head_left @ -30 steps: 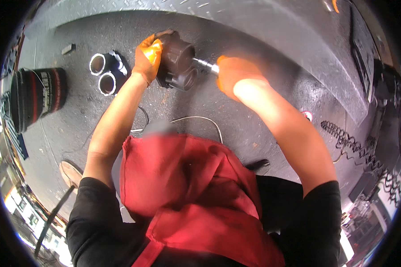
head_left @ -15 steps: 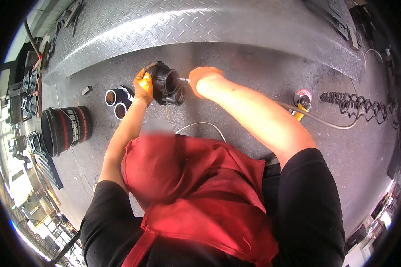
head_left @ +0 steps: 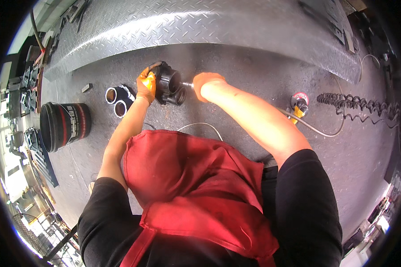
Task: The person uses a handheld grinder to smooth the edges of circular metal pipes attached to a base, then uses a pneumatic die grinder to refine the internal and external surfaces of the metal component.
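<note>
My left hand, in an orange glove, is closed round the left side of a black part with two round tubular openings, one large and one smaller. My right hand, also in an orange glove, is closed on a tool with a thin metal shaft. The shaft points left, its tip at the rim of the large opening. My glove hides the tool's body. Left of my left hand lies a similar black two-tube part with pale rims.
A black bucket stands at the left, near a small grey block. Beyond my hands a diamond-plate metal step spans the far side. A grey hose passes under my right forearm. A yellow-and-black tool and black coiled hose lie right.
My right hand has shifted slightly right and nearer to me, and more of the metal shaft shows. My left hand keeps its hold on the black part.
</note>
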The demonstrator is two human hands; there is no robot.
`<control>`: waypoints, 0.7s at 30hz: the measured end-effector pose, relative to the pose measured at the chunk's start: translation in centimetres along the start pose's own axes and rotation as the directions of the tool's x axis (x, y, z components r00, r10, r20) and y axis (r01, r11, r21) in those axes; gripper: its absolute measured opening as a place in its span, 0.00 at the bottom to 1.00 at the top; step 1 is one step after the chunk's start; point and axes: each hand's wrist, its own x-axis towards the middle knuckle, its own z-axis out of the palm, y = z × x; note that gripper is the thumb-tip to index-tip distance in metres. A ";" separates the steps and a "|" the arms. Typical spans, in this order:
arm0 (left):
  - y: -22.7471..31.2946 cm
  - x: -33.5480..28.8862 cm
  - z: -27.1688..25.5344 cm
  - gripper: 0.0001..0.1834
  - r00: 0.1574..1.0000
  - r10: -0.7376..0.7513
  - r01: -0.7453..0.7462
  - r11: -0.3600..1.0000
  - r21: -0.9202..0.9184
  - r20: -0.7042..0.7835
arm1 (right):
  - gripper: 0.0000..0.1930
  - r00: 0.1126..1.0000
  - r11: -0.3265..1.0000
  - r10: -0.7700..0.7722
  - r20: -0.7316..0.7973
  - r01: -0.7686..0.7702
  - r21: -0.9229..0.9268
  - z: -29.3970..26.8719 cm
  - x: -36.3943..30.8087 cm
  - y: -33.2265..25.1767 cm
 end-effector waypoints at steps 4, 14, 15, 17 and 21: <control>0.3 -0.3 0.6 0.23 1.000 -0.003 0.003 0.999 0.034 0.001 | 0.12 1.000 0.999 0.005 -0.004 -0.005 -0.038 0.8 0.6 -0.1; -0.1 -0.3 0.6 0.26 1.000 -0.012 0.011 0.999 0.046 0.020 | 0.11 0.999 0.999 0.032 0.003 -0.032 -0.022 1.9 1.7 0.7; -0.1 -0.3 0.4 0.26 1.000 -0.001 -0.001 0.997 0.082 0.025 | 0.11 0.999 0.999 0.022 0.040 -0.020 -0.034 1.7 1.6 0.3; -0.2 -0.4 -0.1 0.25 0.999 0.020 -0.025 0.988 0.153 0.037 | 0.11 0.999 0.999 0.010 0.052 -0.008 -0.037 1.6 1.9 0.3; 0.4 -0.8 0.9 0.26 1.000 0.009 -0.010 0.973 0.230 0.006 | 0.11 0.999 1.000 0.005 0.050 -0.005 -0.009 2.2 1.8 1.1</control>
